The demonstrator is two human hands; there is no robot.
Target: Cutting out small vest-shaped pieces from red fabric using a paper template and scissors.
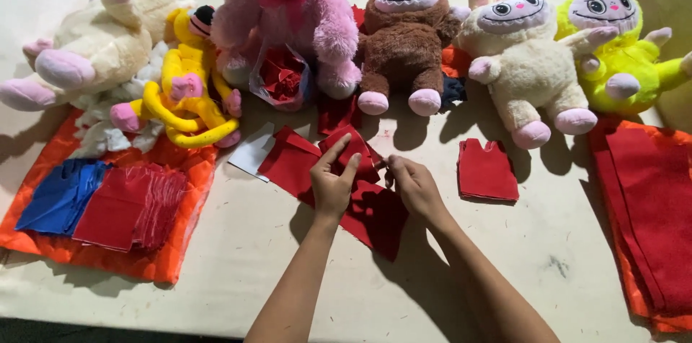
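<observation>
While both hands meet over the red felt (364, 202) | left hand (333, 183) presses flat, fingers spread | right hand (412, 186) pinches its edge, just right of left.

Across the top of the frame we see a pink plush (288, 18), a brown plush (404, 44) and a yellow-green plush (613, 47). At lower left, blue felt pieces (61, 195) lie on an orange quilted cloth (144, 264).

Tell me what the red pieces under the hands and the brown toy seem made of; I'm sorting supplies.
The red pieces look like felt or fleece: matte, soft-edged, lying flat without shine. The brown toy looks like plush, with fuzzy pile and smoother pink feet. Both hands, left and right, rest on the red pieces.
</observation>
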